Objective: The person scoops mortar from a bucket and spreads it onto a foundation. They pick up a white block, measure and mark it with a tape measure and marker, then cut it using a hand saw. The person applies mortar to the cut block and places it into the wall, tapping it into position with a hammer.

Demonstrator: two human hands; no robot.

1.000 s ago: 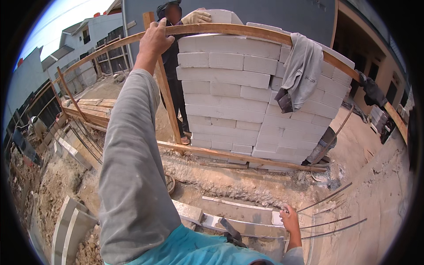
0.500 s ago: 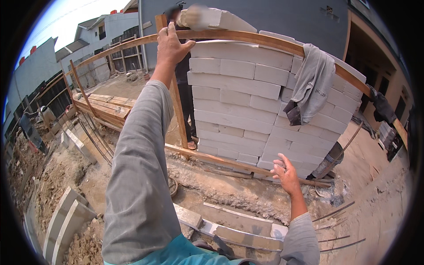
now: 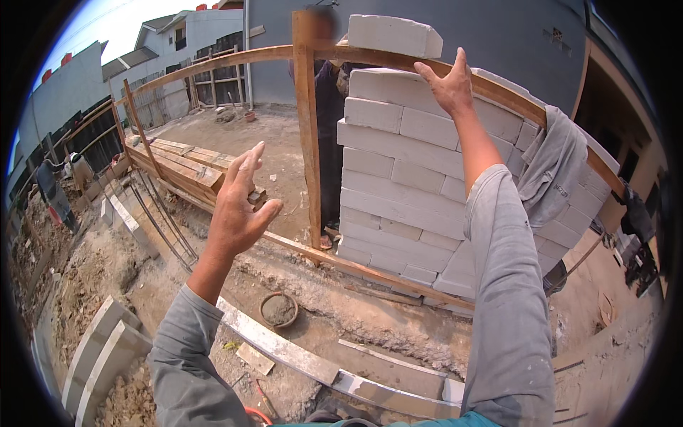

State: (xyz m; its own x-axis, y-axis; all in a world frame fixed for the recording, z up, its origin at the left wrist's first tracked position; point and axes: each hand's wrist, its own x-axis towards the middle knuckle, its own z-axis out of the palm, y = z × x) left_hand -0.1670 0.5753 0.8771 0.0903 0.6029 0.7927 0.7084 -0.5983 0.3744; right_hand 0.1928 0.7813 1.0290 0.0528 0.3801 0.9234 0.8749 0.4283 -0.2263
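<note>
A pale grey concrete block (image 3: 393, 35) lies across the top wooden rail (image 3: 491, 91), in front of the tall stack of similar blocks (image 3: 402, 203). Just below and right of that block, my right hand (image 3: 452, 87) is raised at the rail, thumb and fingers apart; whether it touches the rail I cannot tell. My left hand (image 3: 240, 196) hangs in the air left of the upright wooden post (image 3: 304, 135), fingers stretched and holding nothing. Behind the post stands a person in dark clothes (image 3: 329, 107), with a gloved hand (image 3: 344, 51) at the block's left end.
A grey shirt (image 3: 551, 171) drapes over the rail at right. Timber planks (image 3: 178, 160) are piled at left. A low row of blocks (image 3: 277, 341) and a round tub of grey mix (image 3: 279, 310) lie below my arms. Steel bars (image 3: 160, 220) stick up at left.
My left hand has come off the rail and dropped lower. My right hand has risen to the rail. The block held by the other person has come forward onto the rail.
</note>
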